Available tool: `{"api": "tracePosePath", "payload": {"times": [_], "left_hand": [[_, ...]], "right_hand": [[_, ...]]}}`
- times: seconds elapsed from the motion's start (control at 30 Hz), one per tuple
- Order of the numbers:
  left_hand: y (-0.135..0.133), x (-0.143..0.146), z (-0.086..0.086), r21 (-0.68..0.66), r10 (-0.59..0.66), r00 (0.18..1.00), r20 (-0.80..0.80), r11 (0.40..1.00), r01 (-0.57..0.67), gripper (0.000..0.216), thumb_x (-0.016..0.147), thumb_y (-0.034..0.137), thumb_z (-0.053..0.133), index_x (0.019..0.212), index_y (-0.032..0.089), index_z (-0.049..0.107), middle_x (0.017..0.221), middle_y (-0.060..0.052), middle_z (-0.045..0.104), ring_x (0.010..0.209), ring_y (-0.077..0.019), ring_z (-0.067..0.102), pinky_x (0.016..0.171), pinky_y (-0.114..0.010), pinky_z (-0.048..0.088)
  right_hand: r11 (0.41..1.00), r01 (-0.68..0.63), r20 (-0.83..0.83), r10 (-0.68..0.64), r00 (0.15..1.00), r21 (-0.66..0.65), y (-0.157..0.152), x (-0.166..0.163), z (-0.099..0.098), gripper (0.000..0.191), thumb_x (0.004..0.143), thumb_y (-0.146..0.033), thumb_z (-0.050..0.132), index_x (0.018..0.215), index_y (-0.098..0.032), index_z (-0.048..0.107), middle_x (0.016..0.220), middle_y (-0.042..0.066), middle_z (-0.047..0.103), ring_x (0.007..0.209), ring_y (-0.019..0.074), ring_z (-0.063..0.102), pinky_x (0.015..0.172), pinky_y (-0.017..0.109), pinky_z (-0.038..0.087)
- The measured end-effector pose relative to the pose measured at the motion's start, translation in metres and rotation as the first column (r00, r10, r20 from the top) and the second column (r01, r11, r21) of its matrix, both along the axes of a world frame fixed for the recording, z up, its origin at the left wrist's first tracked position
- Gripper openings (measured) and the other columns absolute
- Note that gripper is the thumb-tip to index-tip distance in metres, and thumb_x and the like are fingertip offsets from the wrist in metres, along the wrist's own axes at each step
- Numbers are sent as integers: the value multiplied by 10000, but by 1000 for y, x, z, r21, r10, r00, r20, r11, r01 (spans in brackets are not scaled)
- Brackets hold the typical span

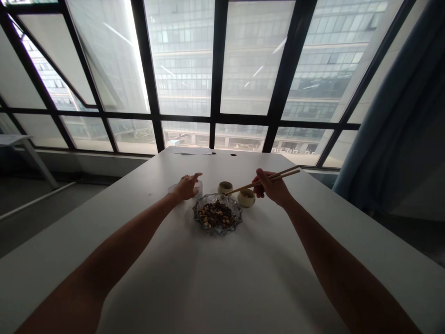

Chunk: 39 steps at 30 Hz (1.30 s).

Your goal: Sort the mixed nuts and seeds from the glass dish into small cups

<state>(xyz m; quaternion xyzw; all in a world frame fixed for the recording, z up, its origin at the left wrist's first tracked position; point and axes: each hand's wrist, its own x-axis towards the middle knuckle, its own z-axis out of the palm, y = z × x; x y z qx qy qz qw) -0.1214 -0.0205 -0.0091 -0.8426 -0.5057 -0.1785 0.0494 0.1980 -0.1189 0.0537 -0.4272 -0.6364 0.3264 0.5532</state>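
A pair of wooden chopsticks [239,188] is held in my right hand [271,186], its fingers wrapped round them. Their thin tips point left, over the far rim of a scalloped glass bowl [196,217]. Inside that bowl lies a mix of dark and pale brown bits [217,215], too small to name. Two small pale cups stand behind it: a farther cup [225,187] and a nearer cup [246,198] beside my right hand. My left hand [187,186] has its fingers stretched out, over or beside a clear container [199,185] that it partly hides.
All of this stands on a long white table [222,278]. Sheets of paper [190,150] lie at its far end, near two dark round holes. Beyond are large black-framed windows [219,69]. A blue curtain [385,111] hangs at the right, and another table [14,139] stands at the left.
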Motion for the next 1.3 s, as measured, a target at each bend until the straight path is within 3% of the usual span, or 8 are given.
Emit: {"api": "tracePosePath", "payload": {"times": [0.07, 0.17, 0.33, 0.47, 0.57, 0.73, 0.97, 1.3], "left_hand": [[0, -2, -3, 16, -21, 1000, 1, 1000, 21, 797, 736, 257, 648, 1475, 211, 356, 1287, -113, 657, 1160, -296, 627, 1037, -450, 444], [3, 0, -2, 18, 31, 999, -31, 999, -31, 756, 762, 385, 677, 1448, 198, 419, 1393, -152, 584, 1287, -347, 535, 1089, -505, 386], [19, 35, 12, -37, -27, 1000, -9, 999, 26, 610, 887, 534, 552, 1396, 202, 490, 1417, -128, 588, 1333, -320, 518, 1153, -505, 303], [35, 74, 15, -247, -168, 985, 39, 953, 173, 834, 807, 632, 632, 1470, 185, 392, 1463, -169, 545, 1309, -309, 556, 1064, -415, 425], [46, 92, 9, -322, -204, 979, 26, 925, 201, 980, 689, 611, 752, 1475, 155, 384, 1472, -207, 524, 1298, -314, 569, 1008, -358, 470], [55, 99, 1, -298, -245, 969, 37, 923, 245, 918, 674, 467, 791, 1459, 166, 422, 1402, -153, 602, 1250, -293, 599, 1014, -352, 481], [56, 95, 2, -32, -431, 901, -44, 902, 430, 777, 652, 322, 785, 1362, 123, 541, 1353, -169, 593, 1223, -318, 567, 1111, -409, 414], [56, 93, 7, -46, -456, 890, 16, 888, 457, 714, 634, 383, 805, 1287, 168, 608, 1291, -143, 629, 1180, -311, 597, 1057, -410, 476]], "right_hand": [[1000, 2, 1, -2, 1000, 10, -1, 0, 1, 640, 691, -808, 653, 610, -174, 625, 433, 34, 617, 301, 123, 521, 295, 227, 408], [1000, 12, 2, -12, 1000, 18, -1, 1, 3, 641, 700, -808, 645, 611, -174, 622, 427, 34, 611, 302, 122, 521, 294, 224, 403], [998, 50, -3, -50, 999, 31, 1, 7, 2, 654, 709, -816, 628, 615, -169, 622, 428, 37, 613, 305, 123, 531, 293, 219, 410], [997, 78, 23, -79, 997, 24, 0, 12, 2, 647, 715, -809, 631, 605, -172, 620, 428, 38, 616, 306, 126, 537, 290, 220, 418], [997, 81, 34, -81, 996, 19, -2, 13, 3, 644, 714, -811, 628, 601, -177, 619, 424, 37, 615, 306, 126, 535, 281, 216, 403], [996, 78, 43, -79, 996, 35, -2, 15, 2, 622, 751, -786, 618, 613, -179, 626, 432, 33, 618, 315, 127, 540, 294, 219, 417], [980, 165, 4, -167, 986, 109, 0, 10, -8, 614, 772, -783, 602, 645, -182, 628, 454, 27, 618, 329, 115, 533, 314, 220, 414], [962, 212, 22, -219, 975, 173, 13, -4, -48, 540, 829, -724, 591, 719, -197, 619, 542, 20, 646, 430, 131, 573, 420, 246, 475]]}}
